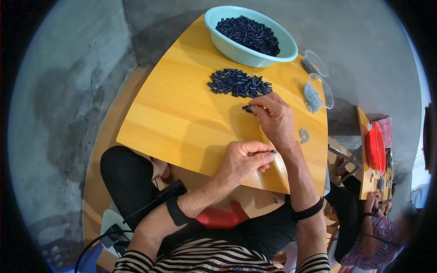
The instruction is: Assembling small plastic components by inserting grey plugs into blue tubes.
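My left hand [248,159] is closed in a pinch near the front edge of the yellow table [177,123]. A small black cylindrical piece [273,151] shows at its thumb and fingertips. Farther forward, my right hand [275,116] pinches at a few black pieces [247,108] on the tabletop; whether one is between its fingers is hidden. Just beyond it lies a loose pile of short black tubular pieces [239,83]. To the right of my right forearm is a little heap of small pale grey pieces [304,135].
A light blue basin [214,38] full of black pieces stands at the far edge. Clear plastic tubs [318,63] sit at the right, one tipped with pale pieces [312,98] spilling. Another person [375,236] works at a second table with a red basin [376,148].
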`<state>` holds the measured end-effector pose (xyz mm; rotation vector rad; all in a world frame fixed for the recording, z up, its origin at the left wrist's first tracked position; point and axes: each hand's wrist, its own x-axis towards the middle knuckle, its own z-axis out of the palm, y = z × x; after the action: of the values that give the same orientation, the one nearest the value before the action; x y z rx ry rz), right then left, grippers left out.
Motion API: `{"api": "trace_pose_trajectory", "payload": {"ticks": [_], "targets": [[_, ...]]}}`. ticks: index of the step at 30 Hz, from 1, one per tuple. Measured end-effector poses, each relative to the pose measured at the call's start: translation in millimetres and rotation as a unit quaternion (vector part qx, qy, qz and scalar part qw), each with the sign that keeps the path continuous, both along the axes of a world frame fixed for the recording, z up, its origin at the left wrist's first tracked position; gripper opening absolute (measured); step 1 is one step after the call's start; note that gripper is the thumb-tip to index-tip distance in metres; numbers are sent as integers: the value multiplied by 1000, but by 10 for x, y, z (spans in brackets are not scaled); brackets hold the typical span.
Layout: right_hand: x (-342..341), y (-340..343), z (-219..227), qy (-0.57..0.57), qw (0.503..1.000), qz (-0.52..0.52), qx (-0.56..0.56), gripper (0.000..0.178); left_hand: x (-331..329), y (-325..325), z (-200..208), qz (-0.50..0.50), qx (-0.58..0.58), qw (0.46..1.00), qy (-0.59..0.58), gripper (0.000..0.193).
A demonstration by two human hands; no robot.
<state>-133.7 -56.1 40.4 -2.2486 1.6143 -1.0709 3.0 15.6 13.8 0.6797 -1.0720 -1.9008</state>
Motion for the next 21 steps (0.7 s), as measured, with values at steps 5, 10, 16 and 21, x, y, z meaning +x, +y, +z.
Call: {"api": "trace_pose_trajectory", "payload": {"ticks": [5, 10, 16, 21], "targets": [[112, -67, -37, 79, 997, -8, -6, 9, 31, 12, -5, -2, -2, 1000, 17, 18], [144, -111, -147, 119, 992, -30, 1, 10, 24, 13, -15, 2, -7, 1000, 19, 19], [90, -135, -178, 91, 994, -32, -60, 7, 12, 13, -7, 3, -1, 1000, 5, 20], [-134, 291, 462, -383, 920, -46, 74, 13, 81, 7, -18, 24, 7, 1000, 15, 19]]}}
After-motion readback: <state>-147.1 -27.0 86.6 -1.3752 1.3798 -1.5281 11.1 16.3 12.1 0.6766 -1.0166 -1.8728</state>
